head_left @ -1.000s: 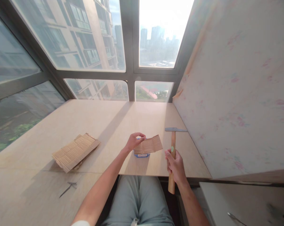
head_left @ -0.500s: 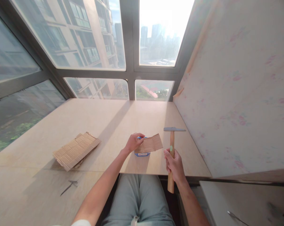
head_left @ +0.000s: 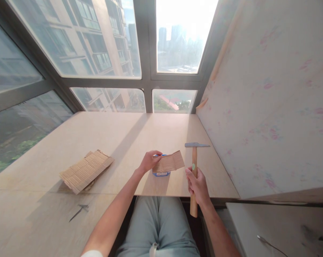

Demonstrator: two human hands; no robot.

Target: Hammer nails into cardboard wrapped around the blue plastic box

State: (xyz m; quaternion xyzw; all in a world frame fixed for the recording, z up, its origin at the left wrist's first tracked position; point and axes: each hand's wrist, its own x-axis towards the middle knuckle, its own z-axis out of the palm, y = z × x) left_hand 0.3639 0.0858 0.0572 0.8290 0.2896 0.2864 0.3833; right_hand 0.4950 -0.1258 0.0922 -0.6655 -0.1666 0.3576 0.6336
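My left hand (head_left: 148, 161) is closed on the left end of a small piece of corrugated cardboard (head_left: 170, 162), fingertips at its upper edge. Beneath the cardboard, mostly covered by it, sits a blue object with a pale label (head_left: 161, 174) on the tabletop; its kind is hidden. My right hand (head_left: 198, 184) grips a hammer (head_left: 194, 160) by its wooden handle, just right of the cardboard. The hammer stands upright with its grey metal head at the top, apart from the cardboard.
A stack of corrugated cardboard (head_left: 88, 169) lies on the light wooden tabletop (head_left: 102, 132) to the left. In front of it are several dark nails (head_left: 79, 210). A thin metal tool (head_left: 268, 243) rests on a lower surface at right. Windows stand behind, a papered wall (head_left: 271, 107) at right.
The view has shifted very slightly. Both hands keep their grips, and the cardboard and hammer stay in nearly the same place.
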